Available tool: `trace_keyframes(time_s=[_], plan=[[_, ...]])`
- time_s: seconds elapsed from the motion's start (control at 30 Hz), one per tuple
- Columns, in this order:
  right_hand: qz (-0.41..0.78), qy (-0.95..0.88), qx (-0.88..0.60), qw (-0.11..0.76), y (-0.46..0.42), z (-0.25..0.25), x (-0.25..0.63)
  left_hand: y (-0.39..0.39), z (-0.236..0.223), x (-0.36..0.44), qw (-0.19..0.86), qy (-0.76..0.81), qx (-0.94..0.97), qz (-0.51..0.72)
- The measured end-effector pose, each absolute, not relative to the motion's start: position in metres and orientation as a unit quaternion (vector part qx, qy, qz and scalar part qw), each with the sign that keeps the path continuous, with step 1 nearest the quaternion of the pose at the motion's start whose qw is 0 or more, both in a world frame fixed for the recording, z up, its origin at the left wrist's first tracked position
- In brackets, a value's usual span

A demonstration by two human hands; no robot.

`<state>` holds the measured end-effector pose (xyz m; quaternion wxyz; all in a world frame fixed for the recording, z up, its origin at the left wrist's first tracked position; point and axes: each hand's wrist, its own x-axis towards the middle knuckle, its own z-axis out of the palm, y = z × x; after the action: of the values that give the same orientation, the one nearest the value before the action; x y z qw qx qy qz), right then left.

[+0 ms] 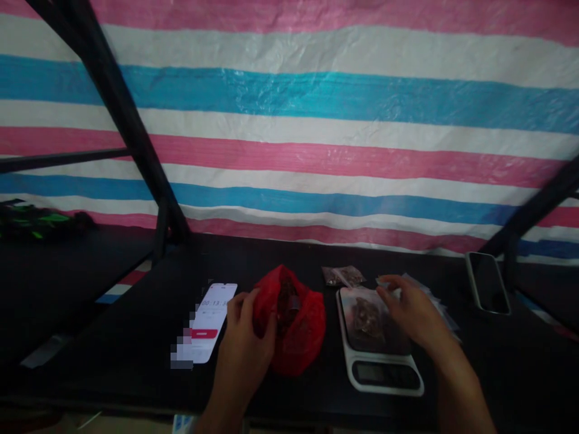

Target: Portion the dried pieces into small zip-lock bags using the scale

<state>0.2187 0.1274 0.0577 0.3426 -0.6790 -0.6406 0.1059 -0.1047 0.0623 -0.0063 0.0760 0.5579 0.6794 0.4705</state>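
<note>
My left hand [248, 331] is closed on the left rim of a red plastic bag [303, 343], which stands with its mouth open. Brown, dark pieces and a small pale item show inside it. To the right is a white kitchen scale [348, 361]; its display looks dark. A small clear bag of brown pieces [367, 319] lies on the scale's dark plate. Over the plate's upper right corner, my right hand [411, 310] has its thumb and forefinger close together. A pale bit shows at the fingertips, too small to name.
Behind the scale lies another small filled clear bag [342, 276]. Flat clear bags [441, 307] lie partly behind my right hand. A phone with a running timer [210, 322] is at left; a dark-screened phone [488, 283] leans at right. Black posts [131, 126] and striped sheeting [316, 132] bound the black table.
</note>
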Motion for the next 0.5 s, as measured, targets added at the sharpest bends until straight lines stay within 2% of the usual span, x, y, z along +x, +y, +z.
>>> trace_keyframes(time_s=[0.07, 0.13, 0.2, 0.4, 0.5], plan=[[0.08, -0.651, -0.664, 0.358, 0.124, 0.064, 0.205, 0.064, -0.01, -0.105, 0.083, 0.672, 0.557, 0.481], [0.147, -0.701, -0.607, 0.344, 0.113, 0.072, 0.181, 0.064, -0.01, -0.106, 0.071, 0.664, 0.556, 0.495], [0.22, -0.734, -0.565, 0.306, 0.099, 0.078, 0.15, 0.063, -0.007, -0.107, 0.037, 0.66, 0.552, 0.509], [0.209, -0.79, -0.563, 0.126, 0.083, 0.074, 0.09, 0.056, 0.0, -0.106, -0.087, 0.648, 0.524, 0.546], [0.204, -0.777, -0.574, 0.158, 0.096, 0.072, 0.096, 0.052, 0.0, -0.109, -0.139, 0.667, 0.508, 0.527]])
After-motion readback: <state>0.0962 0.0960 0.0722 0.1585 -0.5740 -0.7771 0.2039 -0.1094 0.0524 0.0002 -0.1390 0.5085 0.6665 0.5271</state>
